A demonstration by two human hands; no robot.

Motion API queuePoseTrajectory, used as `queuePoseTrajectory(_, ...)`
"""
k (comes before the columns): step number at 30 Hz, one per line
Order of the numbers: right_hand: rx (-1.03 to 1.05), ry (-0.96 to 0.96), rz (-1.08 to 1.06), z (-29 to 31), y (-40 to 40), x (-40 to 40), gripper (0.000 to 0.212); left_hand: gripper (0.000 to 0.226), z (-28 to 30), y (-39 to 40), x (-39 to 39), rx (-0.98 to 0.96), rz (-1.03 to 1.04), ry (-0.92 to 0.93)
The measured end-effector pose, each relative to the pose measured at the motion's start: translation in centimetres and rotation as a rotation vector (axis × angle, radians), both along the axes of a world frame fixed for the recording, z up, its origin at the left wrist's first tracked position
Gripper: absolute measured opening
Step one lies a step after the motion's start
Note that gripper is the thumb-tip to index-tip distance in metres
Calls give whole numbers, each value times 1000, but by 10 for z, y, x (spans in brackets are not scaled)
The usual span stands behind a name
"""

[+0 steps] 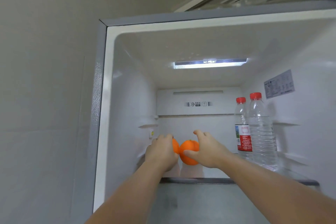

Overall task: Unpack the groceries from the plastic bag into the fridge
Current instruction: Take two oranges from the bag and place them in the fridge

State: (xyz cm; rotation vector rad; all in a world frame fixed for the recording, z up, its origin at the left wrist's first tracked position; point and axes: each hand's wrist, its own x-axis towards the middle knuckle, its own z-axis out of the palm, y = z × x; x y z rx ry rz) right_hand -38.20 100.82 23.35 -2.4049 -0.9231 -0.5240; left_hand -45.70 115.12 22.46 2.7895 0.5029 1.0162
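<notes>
Top compartment of the open white-lined fridge (127, 96), as you face it:

- Round orange fruit, left (175, 146): on the glass shelf (272, 181), mostly hidden under your left hand (161, 152), whose fingers curl over and hold it.
- Round orange fruit, right (189, 151): on the same shelf, touching the first. Your right hand (209, 151) cups its right side, thumb across the front, fingers arched over the top.
- Clear plastic water bottle with red cap and red-and-white label (242, 129): upright at the shelf's right; label print too small to read.
- Clear plastic water bottle with red cap, no label showing (260, 132): upright, just beside and in front of the first.
- Ceiling light strip (210, 63): lit, marked "NO FROST".
- Rear panel (198, 103): printed "净 DEO".
- Pale sticker on right wall (279, 84): text illegible.
</notes>
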Motion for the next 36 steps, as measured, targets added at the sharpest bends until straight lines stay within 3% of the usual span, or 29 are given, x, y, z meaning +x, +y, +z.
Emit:
queuePoseTrajectory(12,34,25,-19,-4,-27,-39,75,60,1,-20,-37,164,-133,-17)
queuePoseTrajectory(21,157,-67,-156,-31,-50,-118,61,44,-24,-30,-92,184,-361,-67)
queuePoseTrajectory(25,230,-109,-228,-61,-60,-155,53,48,-53,-34,-114,128,-501,-146)
queuePoseTrajectory(36,49,-17,-380,-102,-129,-248,59,54,-92,-55,-158,86,-689,25)
